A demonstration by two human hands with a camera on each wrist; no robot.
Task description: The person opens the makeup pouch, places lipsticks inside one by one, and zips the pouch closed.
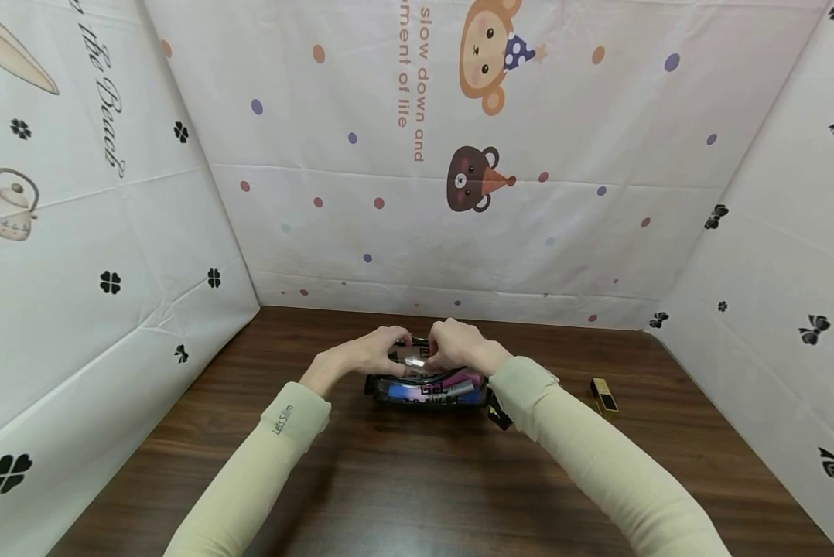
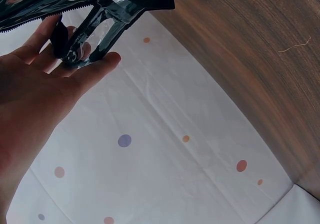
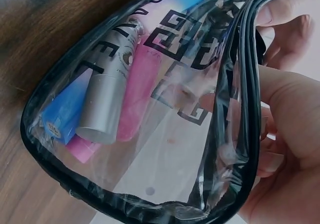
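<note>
A clear zip pouch [image 1: 425, 404] with black trim and printed black lettering lies on the table in front of me. My left hand [image 1: 368, 353] holds its upper left edge, fingers and thumb spread about the opening. Its fingers are partly behind the black trim [image 2: 120, 36] in the left wrist view. My right hand [image 1: 459, 346] grips the upper right edge, fingers bent against the black rim [image 3: 254, 129]. Inside the pouch are a silver tube [image 3: 102, 108], a pink tube [image 3: 137, 96] and a blue-and-pink box [image 3: 62, 115]. Some contents are hidden.
On the brown wooden table [image 1: 403, 480], a small gold-and-black case [image 1: 603, 396] lies to the right of my right sleeve. A black piece [image 1: 499, 416] sticks out at the pouch's right end. White printed sheets [image 1: 528, 255] wall the table behind and on both sides.
</note>
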